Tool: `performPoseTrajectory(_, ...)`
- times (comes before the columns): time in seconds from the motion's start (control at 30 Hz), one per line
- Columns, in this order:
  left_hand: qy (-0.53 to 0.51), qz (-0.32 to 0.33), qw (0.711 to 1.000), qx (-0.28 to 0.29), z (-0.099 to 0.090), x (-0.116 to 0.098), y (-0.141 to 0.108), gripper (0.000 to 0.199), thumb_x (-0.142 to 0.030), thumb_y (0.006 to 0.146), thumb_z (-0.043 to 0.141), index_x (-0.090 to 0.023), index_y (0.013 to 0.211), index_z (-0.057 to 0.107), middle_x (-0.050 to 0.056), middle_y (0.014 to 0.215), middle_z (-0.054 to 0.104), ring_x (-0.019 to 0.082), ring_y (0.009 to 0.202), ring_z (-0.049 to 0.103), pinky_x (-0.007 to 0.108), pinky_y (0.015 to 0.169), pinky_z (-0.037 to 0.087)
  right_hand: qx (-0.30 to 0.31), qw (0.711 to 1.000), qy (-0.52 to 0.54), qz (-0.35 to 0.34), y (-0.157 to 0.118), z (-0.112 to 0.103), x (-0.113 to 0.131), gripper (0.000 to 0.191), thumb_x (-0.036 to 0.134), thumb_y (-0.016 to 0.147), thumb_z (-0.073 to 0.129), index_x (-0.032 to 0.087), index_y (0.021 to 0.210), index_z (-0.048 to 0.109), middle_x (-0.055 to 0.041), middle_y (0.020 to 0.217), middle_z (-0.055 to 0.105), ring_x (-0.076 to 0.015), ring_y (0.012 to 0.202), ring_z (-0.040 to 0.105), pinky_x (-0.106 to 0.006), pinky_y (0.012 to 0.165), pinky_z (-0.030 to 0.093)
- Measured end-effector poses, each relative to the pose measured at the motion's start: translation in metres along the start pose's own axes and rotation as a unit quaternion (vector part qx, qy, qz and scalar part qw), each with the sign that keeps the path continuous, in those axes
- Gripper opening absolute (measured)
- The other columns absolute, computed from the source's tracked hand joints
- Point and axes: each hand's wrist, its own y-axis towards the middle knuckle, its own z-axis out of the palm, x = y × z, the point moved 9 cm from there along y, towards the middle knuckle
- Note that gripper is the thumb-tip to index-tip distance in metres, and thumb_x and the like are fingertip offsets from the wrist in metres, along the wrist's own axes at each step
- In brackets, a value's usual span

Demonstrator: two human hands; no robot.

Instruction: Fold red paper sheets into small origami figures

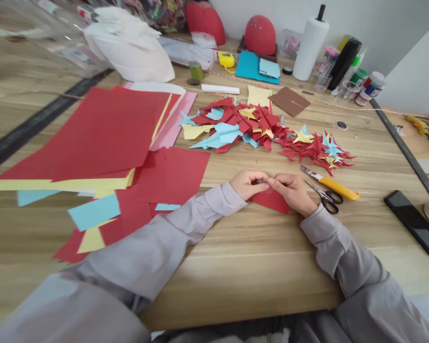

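- The person's left hand (249, 185), in a loose grey sleeve (214, 212), pinches the far edge of a small red paper piece (270, 202) between thumb and fingers.
- The right hand (293, 194) pinches the same edge, its thumb laid over the paper; the fingertips of the 2 hands meet or nearly meet there.
- This paper is at the near side of the hands, above or on the wood-grain table (250, 267); contact with the tabletop cannot be told. Its far part is hidden by the fingers.
- Just right of the right hand lie black-handled metal scissors (331, 196), and beside them a yellow-handled utility knife (338, 187), its blade pointing far left.
- Beyond the hands spread 2 adjoining heaps: a left heap of folded red, blue and yellow paper shapes (232, 121) and a right heap of smaller, spiky paper shapes (318, 150) in the same colours.
- To the left lies a stack of large red paper sheets (89, 133), with yellow edges showing; smaller red sheets (175, 174) and a light-blue paper rectangle (95, 212) lie nearer.
- Beyond the heaps lies a flat brown paper square (289, 101).
- At the right lies a black phone (414, 223).
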Motion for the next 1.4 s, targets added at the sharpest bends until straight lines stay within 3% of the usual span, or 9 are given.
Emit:
performPoseTrajectory(0.3, -0.049, 0.026, 0.998, 0.042, 0.002, -0.007, 0.002, 0.021, -0.033, 0.066, 0.068, -0.013, 0.069, 0.064, 0.000, 0.064, 0.059, 0.011, 0.064, 0.052, 0.024, 0.066, 0.043, 0.038, 0.997, 0.060, 0.041, 0.000, 0.004, -0.006, 0.046, 0.057, 0.077, 0.053, 0.018, 0.053, 0.047, 0.0034, 0.057, 0.037, -0.0089, 0.054, 0.032, -0.024, 0.051, 0.027)
performPoseTrajectory(0.53, -0.061, 0.004, 0.997, 0.038, 0.002, -0.001, 0.002, 0.027, -0.037, 0.066, 0.068, -0.011, 0.067, 0.061, 0.000, 0.063, 0.058, 0.009, 0.060, 0.050, 0.022, 0.061, 0.041, 0.008, 0.981, 0.163, 0.103, -0.005, 0.004, -0.020, 0.045, 0.056, 0.076, 0.053, 0.017, 0.055, 0.048, 0.0041, 0.053, 0.039, -0.0079, 0.051, 0.032, -0.023, 0.049, 0.026)
performPoseTrajectory(0.67, -0.038, -0.001, 0.998, 0.044, 0.003, 0.002, 0.001, 0.025, -0.034, 0.066, 0.066, -0.010, 0.069, 0.063, 0.000, 0.062, 0.059, 0.010, 0.058, 0.050, 0.023, 0.060, 0.041, -0.003, 0.988, 0.127, 0.087, -0.003, 0.002, -0.017, 0.047, 0.055, 0.079, 0.050, 0.017, 0.053, 0.045, 0.0048, 0.052, 0.035, -0.0072, 0.049, 0.030, -0.023, 0.047, 0.023)
performPoseTrajectory(0.9, 0.024, 0.012, 0.999, 0.030, 0.002, 0.000, 0.000, 0.020, -0.030, 0.067, 0.062, -0.011, 0.071, 0.064, 0.000, 0.061, 0.060, 0.010, 0.058, 0.051, 0.023, 0.059, 0.041, 0.036, 0.999, 0.026, 0.020, 0.000, 0.005, -0.003, 0.044, 0.050, 0.081, 0.051, 0.016, 0.054, 0.043, 0.0040, 0.054, 0.037, -0.0071, 0.052, 0.032, -0.022, 0.048, 0.026)
performPoseTrajectory(1.17, 0.039, 0.027, 0.998, 0.050, 0.007, -0.002, 0.000, 0.025, -0.035, 0.072, 0.057, -0.012, 0.062, 0.058, -0.002, 0.055, 0.052, 0.009, 0.055, 0.046, 0.022, 0.056, 0.039, 0.040, 0.998, 0.035, 0.021, 0.000, 0.005, -0.004, 0.044, 0.052, 0.081, 0.050, 0.016, 0.055, 0.046, 0.0045, 0.054, 0.037, -0.0073, 0.052, 0.032, -0.022, 0.048, 0.026)
performPoseTrajectory(1.4, -0.005, 0.095, 0.991, 0.096, 0.011, -0.016, -0.001, 0.027, -0.035, 0.075, 0.058, -0.012, 0.060, 0.059, 0.001, 0.063, 0.055, 0.011, 0.064, 0.051, 0.024, 0.064, 0.042, 0.055, 0.995, 0.089, 0.006, 0.000, 0.005, 0.000, 0.042, 0.047, 0.080, 0.053, 0.016, 0.053, 0.045, 0.0051, 0.054, 0.036, -0.0072, 0.052, 0.031, -0.022, 0.050, 0.026)
